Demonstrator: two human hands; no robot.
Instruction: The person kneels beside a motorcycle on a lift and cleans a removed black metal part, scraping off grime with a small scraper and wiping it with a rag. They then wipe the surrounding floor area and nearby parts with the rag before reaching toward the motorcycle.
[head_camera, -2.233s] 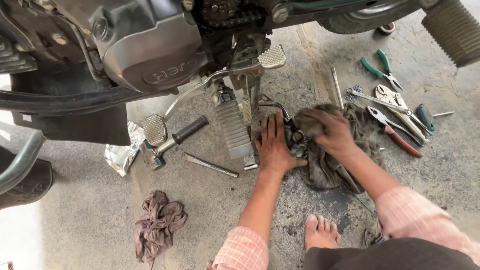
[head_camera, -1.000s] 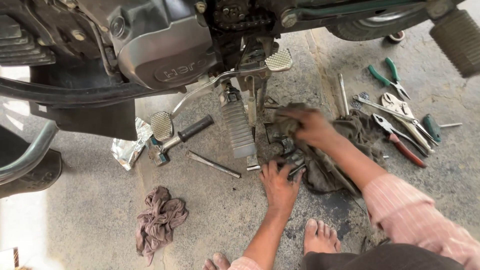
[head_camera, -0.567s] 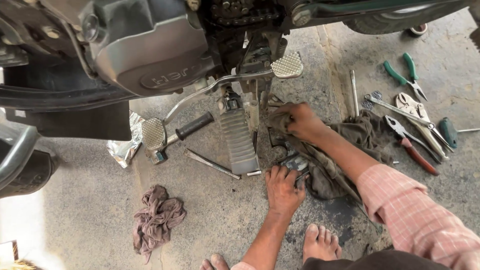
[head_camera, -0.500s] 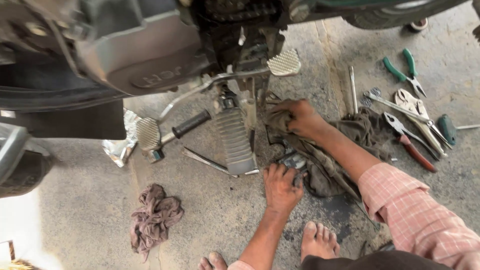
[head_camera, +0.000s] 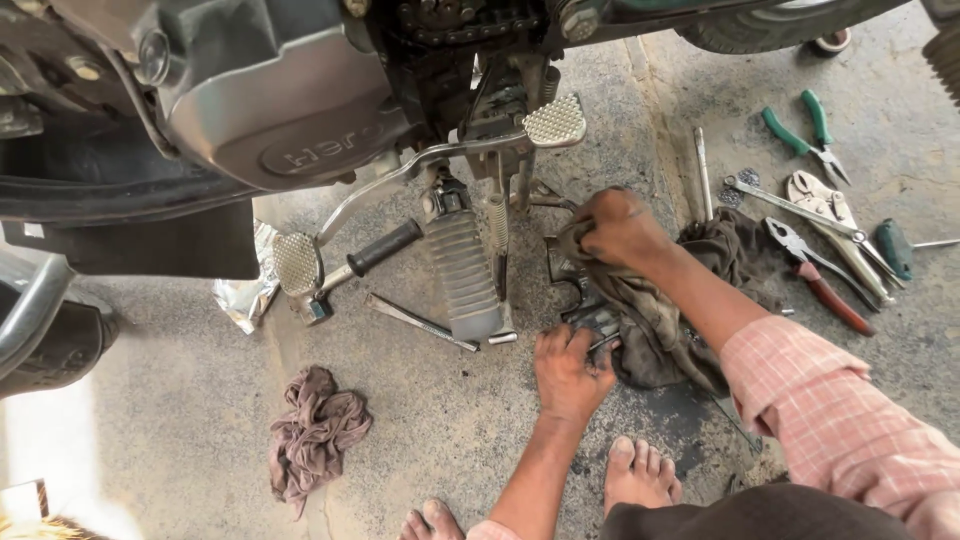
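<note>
Grey, oil-stained cloth (head_camera: 650, 320) was spread on the concrete floor (head_camera: 450, 440) just below the motorcycle's footrest (head_camera: 465, 275), and both hands were busy at it. The right hand (head_camera: 615, 225) was closed around a bunched fold of that cloth at its twelve o'clock edge, close to the foot of the motorcycle stand (head_camera: 500, 250). The left hand (head_camera: 570, 370) was pressed down at the cloth's eight o'clock side, its fingers curled over small dark metal parts (head_camera: 590, 320) lying there; how firmly they were gripped could not be told. A pink checked sleeve (head_camera: 850, 420) was seen on the right arm. At three o'clock from the cloth, tools were laid out: green-handled pliers (head_camera: 805, 125), a spanner (head_camera: 790, 205), red-handled pliers (head_camera: 815, 275) and a green-handled screwdriver (head_camera: 895, 248). A brownish rag (head_camera: 315, 430) was left at eight o'clock, well apart from the hands, and crumpled foil (head_camera: 245, 290) lay beside the brake pedal (head_camera: 298, 265). The silver engine cover (head_camera: 280, 95) was overhead at eleven o'clock.
</note>
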